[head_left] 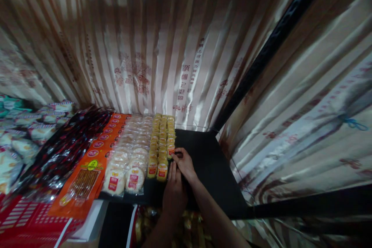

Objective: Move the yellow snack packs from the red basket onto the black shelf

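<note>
Together, left hand and right hand beside yellow packets.

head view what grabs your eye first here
The glossy cream-and-brown striped satin curtain fills the background. Below it, neat rows of small yellow-wrapped snack packs run down the black shelf, with the left hand and right hand touching the nearest packs.

Black shelf – one. Hands at its front edge – two: left hand, right hand. Yellow packets: two rows running front to back, number per row too blurred to count. Round pale cakes: two rows. Orange packs: one overlapping row. Dark red bags: one heap, uncountable.
</note>
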Demonstrator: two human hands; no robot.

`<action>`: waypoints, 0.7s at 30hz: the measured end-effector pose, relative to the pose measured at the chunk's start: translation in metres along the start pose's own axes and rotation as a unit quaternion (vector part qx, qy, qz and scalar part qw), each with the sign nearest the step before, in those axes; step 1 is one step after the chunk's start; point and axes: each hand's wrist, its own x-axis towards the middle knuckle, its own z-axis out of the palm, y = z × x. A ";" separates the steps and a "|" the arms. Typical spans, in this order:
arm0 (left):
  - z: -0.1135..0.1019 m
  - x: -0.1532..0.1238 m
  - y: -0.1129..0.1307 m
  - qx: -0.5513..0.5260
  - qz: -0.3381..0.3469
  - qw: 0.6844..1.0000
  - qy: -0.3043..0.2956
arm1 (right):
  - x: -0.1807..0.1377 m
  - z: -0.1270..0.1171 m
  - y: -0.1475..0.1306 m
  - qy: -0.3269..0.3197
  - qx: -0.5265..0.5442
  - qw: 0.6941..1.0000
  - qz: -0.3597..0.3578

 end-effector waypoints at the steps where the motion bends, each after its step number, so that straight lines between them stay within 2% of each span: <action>1: 0.000 0.000 0.000 0.004 0.006 1.000 0.006 | 0.000 0.000 0.000 -0.001 0.006 1.000 0.000; 6: 0.003 -0.005 -0.003 0.006 0.050 0.999 0.011 | 0.000 -0.002 -0.002 0.015 0.009 1.000 0.012; 8: 0.005 -0.005 -0.004 -0.011 0.044 0.999 0.011 | 0.000 -0.003 -0.002 0.015 0.010 0.999 0.027; 10: 0.007 -0.003 -0.002 -0.038 0.008 0.999 0.003 | 0.002 -0.004 -0.002 0.007 0.028 0.998 0.047; 15: 0.008 0.014 0.011 -0.095 -0.133 0.986 -0.005 | 0.004 -0.006 -0.003 0.001 0.090 0.992 0.086; 17: 0.010 0.022 0.015 -0.104 -0.149 0.983 0.008 | 0.002 -0.007 -0.005 -0.002 0.094 0.992 0.080; 21: 0.019 0.028 0.011 -0.104 -0.135 0.985 0.033 | 0.000 -0.009 -0.010 -0.009 0.118 0.990 0.076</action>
